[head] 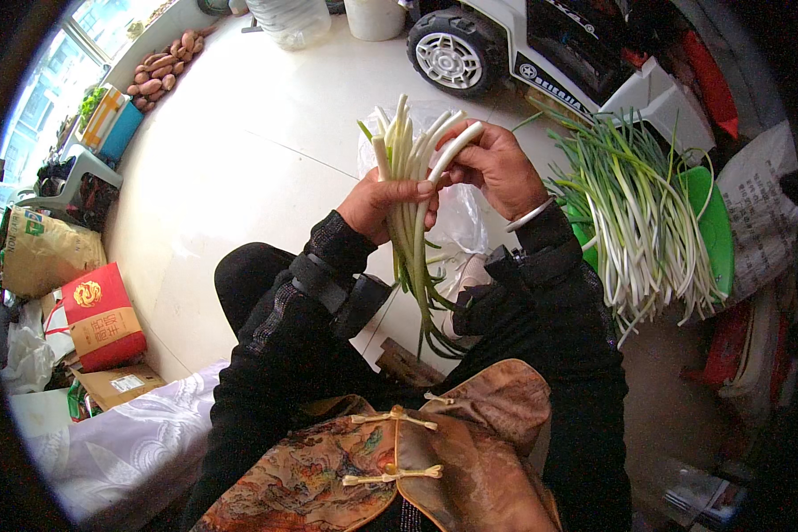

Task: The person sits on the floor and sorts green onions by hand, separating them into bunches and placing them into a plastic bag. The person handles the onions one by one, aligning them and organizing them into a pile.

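Observation:
My left hand (387, 203) is wrapped around a bunch of green onions (412, 233), its thumb laid across the stalks. Their white ends point up and away from me, while the green leaves hang down between my knees. At the right side of the bunch, my right hand (495, 166) has its fingers on one thick white green onion stalk (457, 149); some of those fingertips are hidden behind it. Beneath both hands a clear plastic bag (462, 216) lies on the floor. To the right, a large pile of green onions (645, 233) rests on a green plastic support (711, 226).
A white toy car (572, 60) with a black wheel (449, 56) stands ahead on the right. Sweet potatoes (163, 66) are heaped by the window. Along the left are a small grey stool (83, 176), a paper sack (53, 253) and a red box (103, 316).

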`<state>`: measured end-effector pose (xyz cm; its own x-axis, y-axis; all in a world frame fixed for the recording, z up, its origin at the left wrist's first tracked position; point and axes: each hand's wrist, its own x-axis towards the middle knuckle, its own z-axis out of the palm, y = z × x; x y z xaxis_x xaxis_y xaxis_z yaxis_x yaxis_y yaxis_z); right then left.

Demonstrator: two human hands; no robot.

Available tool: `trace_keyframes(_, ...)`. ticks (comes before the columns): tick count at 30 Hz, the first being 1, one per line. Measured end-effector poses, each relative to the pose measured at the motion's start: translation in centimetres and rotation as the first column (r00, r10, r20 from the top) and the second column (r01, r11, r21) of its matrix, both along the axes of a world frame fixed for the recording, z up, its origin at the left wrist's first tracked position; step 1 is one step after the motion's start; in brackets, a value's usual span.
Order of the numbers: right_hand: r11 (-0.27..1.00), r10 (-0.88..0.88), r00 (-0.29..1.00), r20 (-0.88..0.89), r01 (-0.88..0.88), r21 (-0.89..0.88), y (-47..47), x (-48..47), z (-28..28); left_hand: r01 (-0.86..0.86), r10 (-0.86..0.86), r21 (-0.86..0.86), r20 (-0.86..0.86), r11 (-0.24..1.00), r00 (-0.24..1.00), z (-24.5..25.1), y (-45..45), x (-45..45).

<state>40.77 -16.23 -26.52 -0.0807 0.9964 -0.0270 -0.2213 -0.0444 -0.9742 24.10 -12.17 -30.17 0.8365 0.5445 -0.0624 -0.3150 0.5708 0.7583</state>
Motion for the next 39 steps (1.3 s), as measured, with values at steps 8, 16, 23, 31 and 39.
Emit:
trace_keyframes(8, 0.994, 0.057, 0.937, -0.346, -0.02, 0.11, 0.0, 2.3, 0.0, 0.089, -0.089, -0.035, -0.014, 0.995, 0.996, 0.1, -0.2, -0.5)
trace_keyframes(16, 0.918, 0.271, 0.957, 0.101, -0.288, 0.273, -1.2, 4.3, 2.4, -0.131, 0.146, 0.1, -0.156, 0.986, 0.977, -0.2, 0.0, -0.5)
trace_keyframes(23, 0.992, 0.075, 0.945, 0.319, -0.039, -0.118, -0.5, 1.5, 0.5, -0.135, 0.158, 0.128, -0.188, 0.983, 0.969, -0.2, -0.4, -0.2)
trace_keyframes(31, 0.988, 0.015, 0.986, 0.165, 0.011, -0.153, -0.1, 0.5, -0.3, -0.044, 0.063, 0.105, -0.181, 0.993, 0.981, -0.4, -1.0, 0.1)
trace_keyframes(39, 0.996, -0.062, 0.914, 0.402, 0.083, -0.036, 0.5, 0.8, -1.2, 0.004, -0.002, 0.014, -0.178, 1.0, 0.984, -1.3, -0.2, -0.3)
